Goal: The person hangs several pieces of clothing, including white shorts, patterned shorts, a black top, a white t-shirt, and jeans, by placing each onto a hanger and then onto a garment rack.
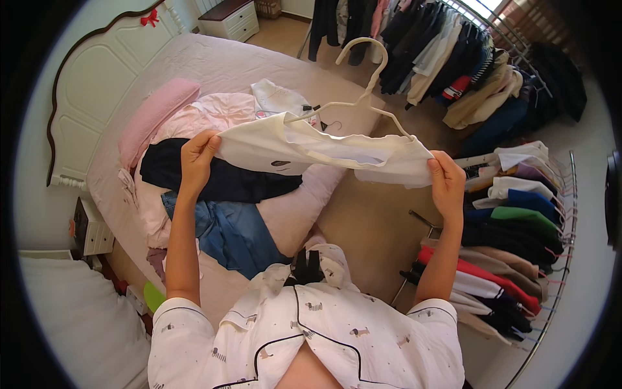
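A white T-shirt (252, 146) is stretched between my two hands, with a small dark print on its front. My left hand (199, 158) pinches the shoulder at the left, and my right hand (444, 182) pinches the one at the right. Inside the wide neckline sits a cream wire hanger (362, 102), its hook pointing up. Behind the shirt, on the bed, lie a black garment (233, 182), blue jeans (233, 233) and a white garment (279, 95) near a black clip hanger (324, 125).
The bed (233, 56) with pink bedding and a pink bolster (160, 116) fills the left. Clothes hang from a rack (573, 204) at the right and from another rack (527, 58) at the top right. White bedside cabinets (238, 22) stand beside the headboard (107, 73).
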